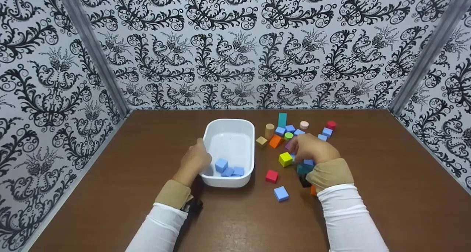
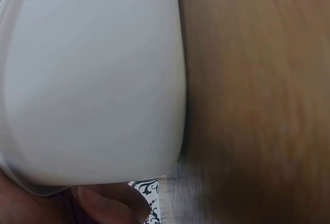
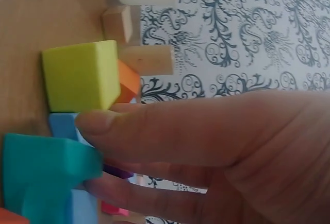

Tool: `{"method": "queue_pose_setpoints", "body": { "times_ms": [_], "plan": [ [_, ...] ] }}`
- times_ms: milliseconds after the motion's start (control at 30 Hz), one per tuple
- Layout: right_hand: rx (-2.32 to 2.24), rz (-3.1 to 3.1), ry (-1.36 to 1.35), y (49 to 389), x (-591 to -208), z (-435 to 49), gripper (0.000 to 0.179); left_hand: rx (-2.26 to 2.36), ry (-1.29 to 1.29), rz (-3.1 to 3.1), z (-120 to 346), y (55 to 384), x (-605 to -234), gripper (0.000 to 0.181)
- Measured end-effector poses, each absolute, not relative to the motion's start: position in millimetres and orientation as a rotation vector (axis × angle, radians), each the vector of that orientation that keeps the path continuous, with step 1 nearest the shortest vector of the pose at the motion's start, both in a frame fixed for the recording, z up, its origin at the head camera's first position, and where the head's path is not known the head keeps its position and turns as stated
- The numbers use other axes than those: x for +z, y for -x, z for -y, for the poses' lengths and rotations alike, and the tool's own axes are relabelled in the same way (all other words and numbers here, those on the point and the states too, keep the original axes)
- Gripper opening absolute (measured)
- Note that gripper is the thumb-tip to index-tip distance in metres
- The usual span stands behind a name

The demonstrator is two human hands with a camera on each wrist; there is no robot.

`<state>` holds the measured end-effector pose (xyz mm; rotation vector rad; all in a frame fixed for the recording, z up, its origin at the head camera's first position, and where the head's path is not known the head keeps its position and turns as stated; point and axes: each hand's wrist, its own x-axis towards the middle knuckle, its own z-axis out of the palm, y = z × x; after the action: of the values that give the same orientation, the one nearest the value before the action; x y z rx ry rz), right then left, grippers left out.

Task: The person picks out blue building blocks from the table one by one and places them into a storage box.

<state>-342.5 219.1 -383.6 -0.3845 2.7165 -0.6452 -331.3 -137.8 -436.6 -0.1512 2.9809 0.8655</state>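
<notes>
My left hand (image 1: 196, 158) grips the left rim of a white plastic tub (image 1: 251, 149). In the left wrist view its fingers (image 2: 111, 203) curl at the rim, beside the tub's outer wall. Inside the tub lie several blue blocks (image 1: 221, 165). My right hand (image 1: 313, 149) is low among the scattered blocks, its thumb and fingers about a small blue block (image 3: 63, 124) that is partly hidden. This block sits between a yellow cube (image 3: 77, 77) and a teal block (image 3: 41, 167) in the right wrist view.
A red cube (image 1: 272, 176) and a blue block (image 1: 281, 194) lie nearer on the brown table. Further back are a wooden cylinder (image 1: 269, 131), an orange block (image 1: 276, 141), an upright teal block (image 1: 282, 120) and a red cylinder (image 1: 331, 125). A patterned wall (image 1: 228, 49) stands behind.
</notes>
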Motion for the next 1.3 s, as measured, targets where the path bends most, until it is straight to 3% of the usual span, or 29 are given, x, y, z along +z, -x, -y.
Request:
{"method": "queue_pose_setpoints", "body": {
  "times_ms": [267,767,1300],
  "plan": [
    [-0.536,-2.727,0.312,345,-395,-206,0.047,0.867,0.164,-2.972,137,332,-437,0.061],
    [-0.512,-2.763,0.348,348,-393,-207,0.036,0.887,0.151,-2.978,137,331,-435,0.062],
    [-0.524,-2.856,0.377,344,-379,-204,0.038,0.873,0.144,-2.975,138,330,-435,0.061]
  ]
}}
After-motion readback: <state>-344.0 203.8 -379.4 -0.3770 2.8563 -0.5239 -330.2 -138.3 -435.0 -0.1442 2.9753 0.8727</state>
